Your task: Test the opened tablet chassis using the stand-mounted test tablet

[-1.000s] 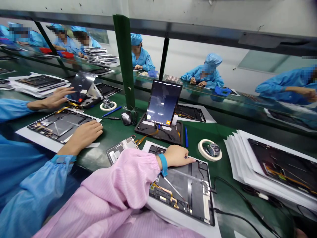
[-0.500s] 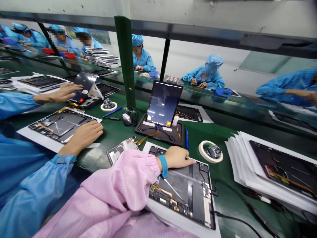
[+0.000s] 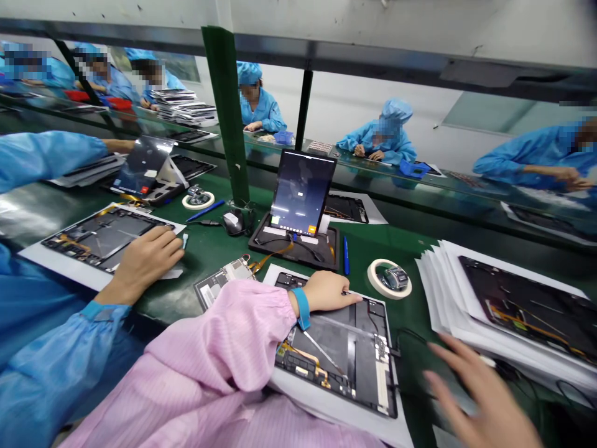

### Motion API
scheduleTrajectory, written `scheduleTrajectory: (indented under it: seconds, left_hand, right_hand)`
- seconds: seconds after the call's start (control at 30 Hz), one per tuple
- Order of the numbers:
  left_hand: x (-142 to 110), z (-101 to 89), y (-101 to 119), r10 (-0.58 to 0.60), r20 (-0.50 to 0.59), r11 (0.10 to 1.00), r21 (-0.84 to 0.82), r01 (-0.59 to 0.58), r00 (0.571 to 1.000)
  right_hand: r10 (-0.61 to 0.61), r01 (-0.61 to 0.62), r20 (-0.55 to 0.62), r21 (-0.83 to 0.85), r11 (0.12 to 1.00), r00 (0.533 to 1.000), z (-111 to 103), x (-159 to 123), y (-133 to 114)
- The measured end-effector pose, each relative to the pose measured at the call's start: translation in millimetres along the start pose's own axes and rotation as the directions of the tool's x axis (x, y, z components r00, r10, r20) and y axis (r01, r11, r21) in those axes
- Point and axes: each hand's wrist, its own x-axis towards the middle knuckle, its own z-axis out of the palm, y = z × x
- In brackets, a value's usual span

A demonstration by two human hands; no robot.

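Observation:
An opened tablet chassis point(image 3: 347, 348) lies on a white sheet in front of me, with boards and orange flex cables showing. My left hand point(image 3: 329, 291), in a pink sleeve with a blue wrist strap, rests on its top edge. The fingers are curled together, and a thin dark tip shows at them that I cannot make out. My right hand point(image 3: 480, 398) hovers at the lower right over the black cables point(image 3: 410, 336). It is blurred, with its fingers spread and nothing in it.
A lit tablet screen point(image 3: 302, 193) stands on a black fixture point(image 3: 326, 252) behind the chassis. Beside it lie a blue pen point(image 3: 346, 255) and a tape roll point(image 3: 389, 278). A stack of chassis on sheets point(image 3: 513, 298) fills the right. A co-worker's hand point(image 3: 140, 261) rests on another chassis at the left.
My right hand has come into view at the lower right. The co-worker's far arm has lifted off the tilted screen at the left. My left hand has stayed in place.

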Motion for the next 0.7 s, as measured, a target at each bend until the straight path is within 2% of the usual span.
scheduleTrajectory:
  seconds: [0.1, 0.17, 0.3, 0.43, 0.57, 0.63, 0.7]
  left_hand:
    - [2, 1.6, -1, -0.025, 0.054, 1.000, -0.003, 0.026, 0.998]
    - [4, 2.4, -1, -0.047, 0.095, 0.999, -0.008, 0.048, 0.994]
    - [5, 2.3, -2, -0.050, 0.091, 0.999, -0.007, 0.050, 0.995]
    - [4, 3.3, -4, -0.052, 0.077, 0.998, -0.017, 0.054, 0.996]
    - [2, 4.3, -1, -0.039, 0.079, 0.999, -0.026, 0.041, 0.996]
    - [1, -2.7, 4, 0.029, 0.046, 0.999, -0.015, -0.028, 0.999]
    - [0, -19.7, 7, 0.153, -0.018, 0.988, 0.034, -0.152, 0.988]
  right_hand:
    - [-0.190, 0.190, 0.145, 0.010, 0.982, 0.971, 20, 17, -6]
    - [-0.241, 0.243, 0.226, 0.020, 0.970, 0.944, 24, 31, -9]
    - [-0.248, 0.221, 0.331, 0.120, 0.968, 0.910, 23, 48, -7]
    - [-0.255, 0.205, 0.370, 0.170, 0.964, 0.893, 22, 44, 1]
    - [-0.180, 0.108, 0.436, 0.184, 0.977, 0.882, 11, 41, 8]
    - [-0.143, 0.070, 0.416, 0.186, 0.980, 0.898, 4, 53, 8]
    - [-0.121, 0.062, 0.345, 0.177, 0.982, 0.931, 2, 77, 2]
